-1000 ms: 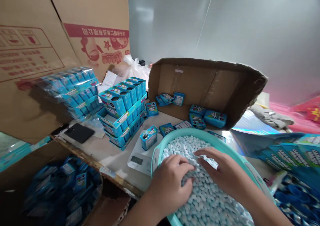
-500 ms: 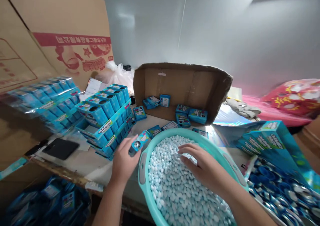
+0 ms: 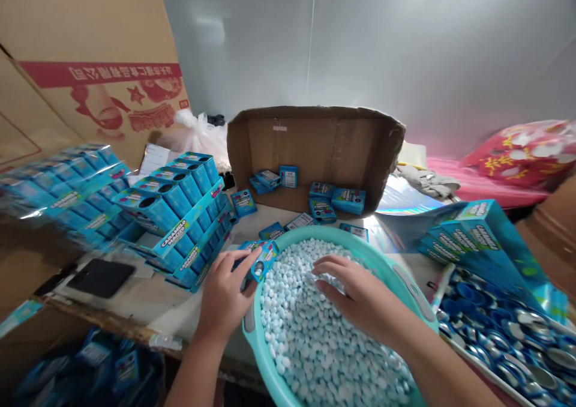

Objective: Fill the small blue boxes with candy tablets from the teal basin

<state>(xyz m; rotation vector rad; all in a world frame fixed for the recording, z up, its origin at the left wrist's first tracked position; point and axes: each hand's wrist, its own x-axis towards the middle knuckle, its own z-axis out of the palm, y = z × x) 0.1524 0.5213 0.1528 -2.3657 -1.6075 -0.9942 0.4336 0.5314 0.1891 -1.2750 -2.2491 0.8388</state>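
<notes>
My left hand is closed around a small blue candy box, which leans over the left rim of a turquoise basin. The box's face shows a round opening with something silvery in it. Small pale blue and white candies fill much of the basin. Over them is my right hand, fingers curved and thumb apart from the index finger, its fingertips at the candies. Any candies under its palm are hidden. Left of my left hand stand stacked display trays of blue boxes.
An open cardboard box lies behind the basin with several blue boxes in and before it. Round blue and silver tins fill a tray at right. A black phone-like slab lies left, above a bin of blue boxes.
My left hand has brought the candy box right and onto the basin's rim, turning it. My right hand stays over the candies. The whole view has shifted slightly.
</notes>
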